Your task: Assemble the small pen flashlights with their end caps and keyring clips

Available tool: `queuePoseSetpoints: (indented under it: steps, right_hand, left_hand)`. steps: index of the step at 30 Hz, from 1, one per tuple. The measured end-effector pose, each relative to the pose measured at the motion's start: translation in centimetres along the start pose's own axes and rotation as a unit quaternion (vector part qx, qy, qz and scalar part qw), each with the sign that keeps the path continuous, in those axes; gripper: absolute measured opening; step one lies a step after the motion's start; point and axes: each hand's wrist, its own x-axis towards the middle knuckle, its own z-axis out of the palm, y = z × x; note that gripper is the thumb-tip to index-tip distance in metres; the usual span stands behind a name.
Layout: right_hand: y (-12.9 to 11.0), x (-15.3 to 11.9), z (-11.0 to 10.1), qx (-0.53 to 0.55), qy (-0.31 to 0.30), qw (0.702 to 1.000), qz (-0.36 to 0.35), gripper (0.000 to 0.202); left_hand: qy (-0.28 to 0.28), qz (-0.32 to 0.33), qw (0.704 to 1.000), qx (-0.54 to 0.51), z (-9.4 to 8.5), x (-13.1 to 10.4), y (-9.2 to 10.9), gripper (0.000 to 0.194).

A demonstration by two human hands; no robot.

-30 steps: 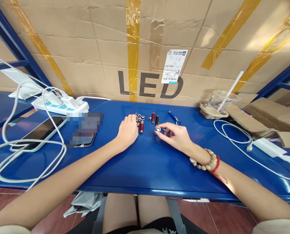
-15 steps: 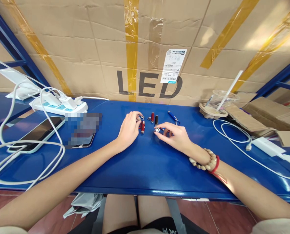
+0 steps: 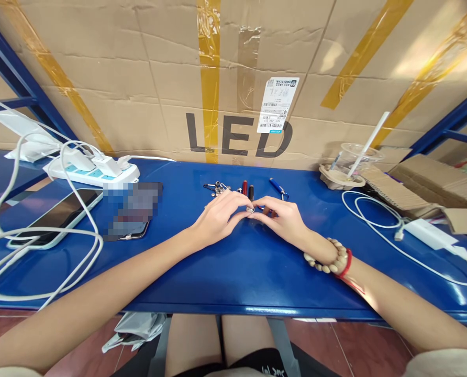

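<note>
My left hand (image 3: 222, 215) and my right hand (image 3: 278, 215) meet at the fingertips over the blue table. Both pinch a small round silver piece (image 3: 250, 210) between them. What else the left fingers hold cannot be made out. Just behind the fingertips a red cylinder (image 3: 245, 187) and a black cylinder (image 3: 251, 192) stand side by side. Behind my left hand lies a bunch of small metal parts (image 3: 218, 187). To the right is a slim blue cylinder (image 3: 276, 185) with a cord loop. Something reddish shows partly under my right fingers.
Two phones (image 3: 58, 214) (image 3: 133, 209) and a white power strip (image 3: 96, 173) with looping cables are on the left. At the right are a plastic cup (image 3: 353, 159) with a straw, a white adapter (image 3: 430, 234) and cardboard pieces (image 3: 441, 180). A large cardboard box (image 3: 155, 104) stands behind.
My left hand has moved right, away from the metal parts, to meet the right fingertips at the silver piece. The red cylinder near it is now hidden. My right hand has hardly moved.
</note>
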Motion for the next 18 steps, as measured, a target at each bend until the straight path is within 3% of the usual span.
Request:
queuePoseSetpoints:
  steps: [18]
  right_hand:
    - [-0.19, 0.05, 0.02, -0.007, -0.004, 1.000, 0.005, 0.029]
  left_hand:
    - [-0.008, -0.003, 1.000, 0.015, 0.31, -0.22, 0.00, 0.017]
